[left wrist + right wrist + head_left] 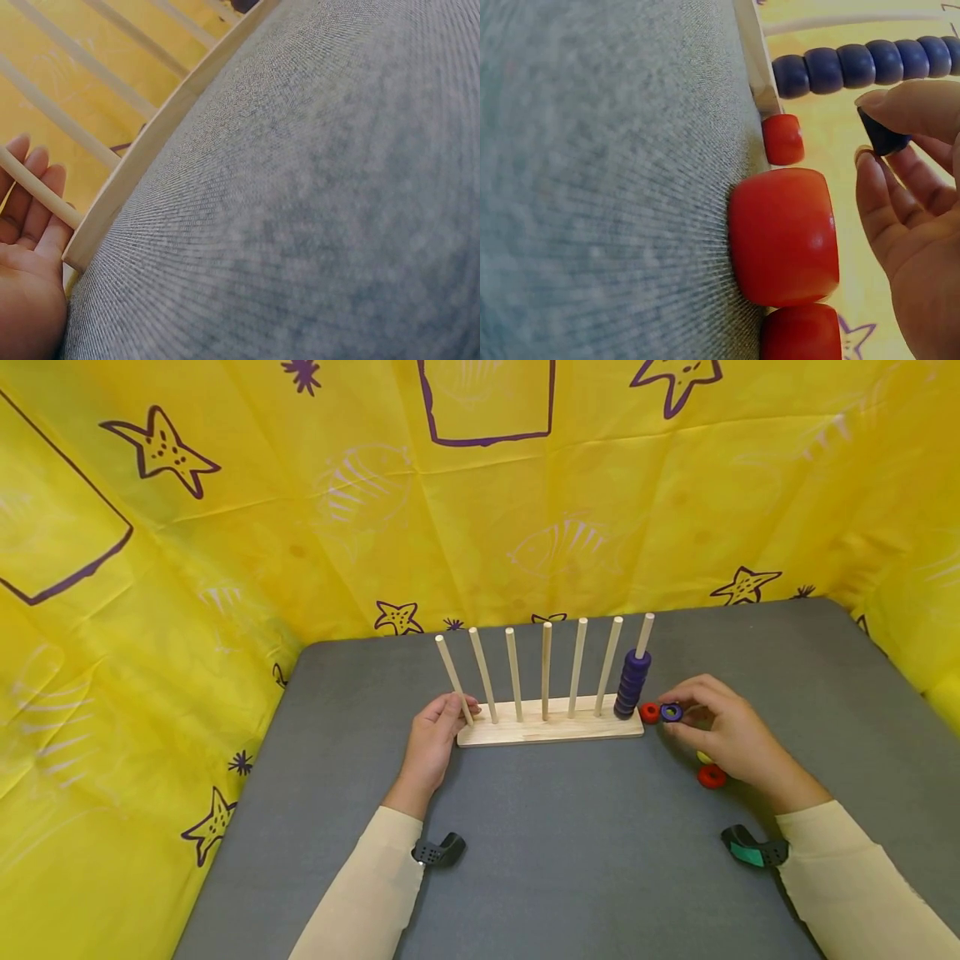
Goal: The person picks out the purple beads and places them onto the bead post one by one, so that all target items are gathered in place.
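A pale wooden peg rack (551,731) stands on the table with several upright pegs. Purple rings (633,683) are stacked on its rightmost peg, which shows bare wood at the top. The left hand (435,739) is at the rack's left end, thumb and fingers about the leftmost peg (41,187); in the left wrist view the fingers pass behind it. Just right of the rack, the right hand (723,731) pinches a purple ring (671,712) between thumb and fingertips. In the right wrist view this ring (883,135) looks dark blue and is held off the table.
A red ring (649,713) lies by the rack's right end. Another red ring (712,777) and a partly hidden yellow ring (705,757) lie below the right hand. The grey table (570,843) ends at a yellow patterned cloth (480,543) behind.
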A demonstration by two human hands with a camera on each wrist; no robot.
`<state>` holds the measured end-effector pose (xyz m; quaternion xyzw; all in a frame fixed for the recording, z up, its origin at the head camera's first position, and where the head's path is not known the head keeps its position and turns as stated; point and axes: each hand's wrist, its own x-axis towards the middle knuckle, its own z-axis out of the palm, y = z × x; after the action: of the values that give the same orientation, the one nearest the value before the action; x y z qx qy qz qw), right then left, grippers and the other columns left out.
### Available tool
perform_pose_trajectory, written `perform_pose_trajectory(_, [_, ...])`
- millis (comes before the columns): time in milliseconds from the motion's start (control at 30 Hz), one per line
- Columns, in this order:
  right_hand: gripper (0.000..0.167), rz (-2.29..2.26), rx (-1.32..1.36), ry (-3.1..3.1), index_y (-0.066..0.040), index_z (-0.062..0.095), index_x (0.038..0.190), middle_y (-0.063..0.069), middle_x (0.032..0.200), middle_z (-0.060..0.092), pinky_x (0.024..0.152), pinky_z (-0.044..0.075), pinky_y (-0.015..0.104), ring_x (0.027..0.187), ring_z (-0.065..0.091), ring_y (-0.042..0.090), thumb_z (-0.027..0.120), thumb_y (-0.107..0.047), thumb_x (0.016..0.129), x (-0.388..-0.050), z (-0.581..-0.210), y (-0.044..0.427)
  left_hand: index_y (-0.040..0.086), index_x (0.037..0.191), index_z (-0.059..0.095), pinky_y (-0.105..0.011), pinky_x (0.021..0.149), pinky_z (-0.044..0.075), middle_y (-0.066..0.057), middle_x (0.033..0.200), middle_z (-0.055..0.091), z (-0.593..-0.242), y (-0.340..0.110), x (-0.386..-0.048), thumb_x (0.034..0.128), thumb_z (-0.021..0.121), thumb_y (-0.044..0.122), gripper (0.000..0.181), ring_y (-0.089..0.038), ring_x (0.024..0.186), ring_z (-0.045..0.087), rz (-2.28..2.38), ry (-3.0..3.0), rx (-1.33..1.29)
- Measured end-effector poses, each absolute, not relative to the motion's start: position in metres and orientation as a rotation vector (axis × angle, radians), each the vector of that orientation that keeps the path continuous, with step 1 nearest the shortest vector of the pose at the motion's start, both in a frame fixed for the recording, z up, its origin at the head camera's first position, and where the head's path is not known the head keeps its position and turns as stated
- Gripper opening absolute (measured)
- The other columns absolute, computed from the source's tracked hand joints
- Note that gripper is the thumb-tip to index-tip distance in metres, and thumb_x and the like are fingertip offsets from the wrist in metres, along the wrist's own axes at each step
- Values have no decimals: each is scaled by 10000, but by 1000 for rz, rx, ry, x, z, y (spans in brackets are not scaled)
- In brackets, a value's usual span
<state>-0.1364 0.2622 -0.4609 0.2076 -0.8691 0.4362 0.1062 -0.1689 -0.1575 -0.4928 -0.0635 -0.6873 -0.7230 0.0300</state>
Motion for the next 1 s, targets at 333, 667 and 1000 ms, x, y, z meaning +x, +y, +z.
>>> perform_pose_trajectory(333, [354, 1302, 542, -2530, 32, 757, 1194, 112, 1164, 656, 832, 498, 79, 932, 609, 74, 842, 159, 875, -134, -454, 261, -106, 1186, 711, -430, 1082, 516, -242, 1140, 718, -494, -157, -169, 1164, 577, 307, 434, -300, 1156, 679, -2226, -2122, -198])
perform_pose_trajectory(667, [402, 1356, 579, -2430, 19, 751, 1208, 79, 1145, 659, 825, 517, 98, 929, 624, 83, 829, 199, 857, -128, -438, 256, -149, 1179, 691, -410, 1071, 516, -234, 1116, 721, -494, -158, -169, 1170, 561, 252, 421, -301, 1137, 680, -2269, -2062, -227])
perform_pose_trajectory(1000, [453, 1350, 635, -2340, 6, 763, 1201, 68, 1146, 668, 823, 525, 108, 922, 629, 83, 823, 247, 822, -122, -422, 250, -165, 1190, 683, -423, 1069, 516, -266, 1126, 710, -494, -158, -169, 1171, 556, 232, 418, -310, 1138, 672, -2272, -2064, -224])
